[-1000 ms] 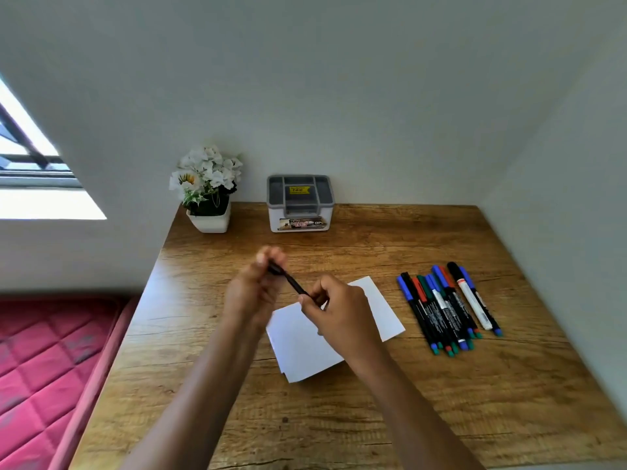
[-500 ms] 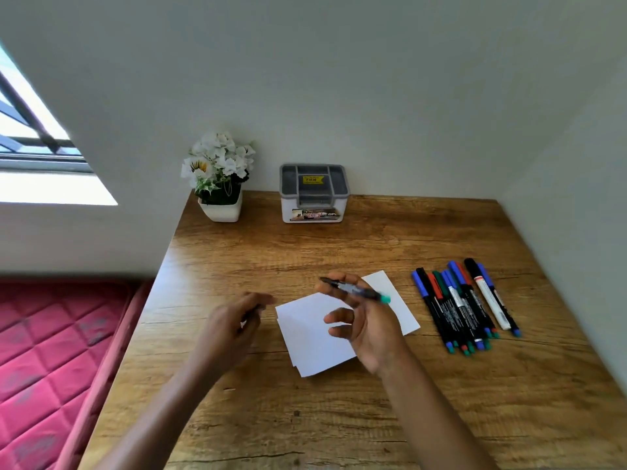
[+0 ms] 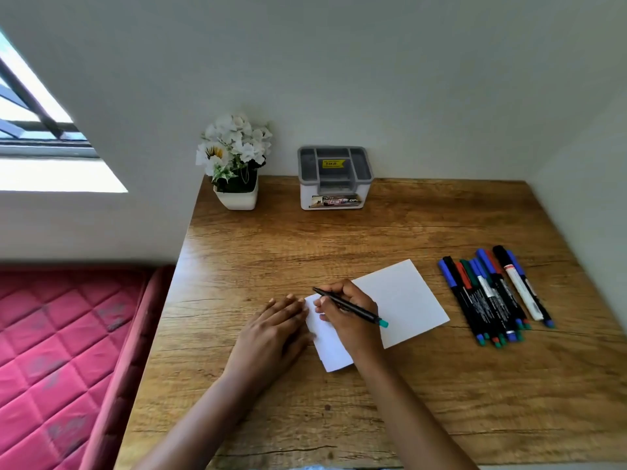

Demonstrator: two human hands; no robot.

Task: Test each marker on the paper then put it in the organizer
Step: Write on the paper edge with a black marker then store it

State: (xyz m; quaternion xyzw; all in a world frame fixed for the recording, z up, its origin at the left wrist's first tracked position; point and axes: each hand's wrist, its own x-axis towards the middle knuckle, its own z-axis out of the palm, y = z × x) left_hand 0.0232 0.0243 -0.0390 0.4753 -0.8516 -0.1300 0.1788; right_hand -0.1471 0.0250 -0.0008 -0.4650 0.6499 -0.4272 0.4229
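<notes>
in right hand, marker pinched

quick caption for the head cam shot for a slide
Right hand holds a teal-ended marker at the paper, left hand flat at its edge, organizer behind.

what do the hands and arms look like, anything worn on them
The left hand and right hand are bare: no gloves, and no rings that show. No watch or bracelet sits at either wrist, and no sleeve appears on either arm up to the bottom edge of the head view.
</notes>
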